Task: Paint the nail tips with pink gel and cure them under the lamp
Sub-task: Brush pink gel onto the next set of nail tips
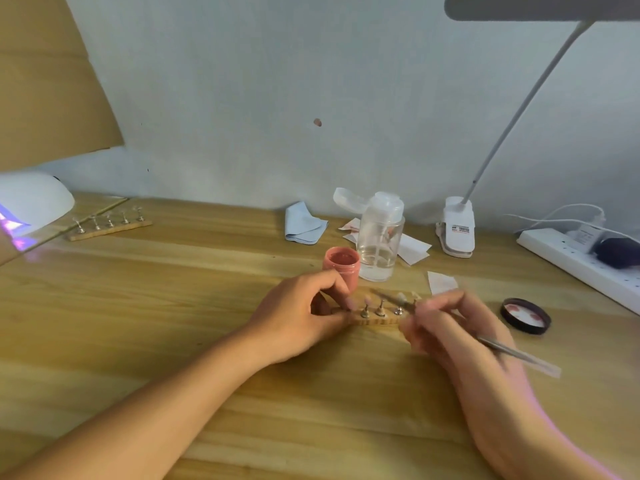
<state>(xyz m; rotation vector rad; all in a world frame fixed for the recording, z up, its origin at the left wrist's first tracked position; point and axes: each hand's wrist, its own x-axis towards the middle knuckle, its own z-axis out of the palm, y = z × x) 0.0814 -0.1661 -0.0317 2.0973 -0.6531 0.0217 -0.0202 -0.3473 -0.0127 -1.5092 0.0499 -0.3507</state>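
Note:
A wooden holder strip with several nail tips on small metal stands lies at the middle of the table. My left hand grips its left end. My right hand holds a thin silver brush, whose tip points at the nail tips near the strip's right end. An open jar of pink gel stands just behind the strip. Its black lid lies upside down to the right. A second wooden holder with several nail tips sits at the far left beside the white curing lamp, which glows violet.
A clear pump bottle stands behind the jar, with a blue cloth and paper wipes around it. A clip-on desk lamp and a white power strip occupy the back right. Cardboard leans at the left wall.

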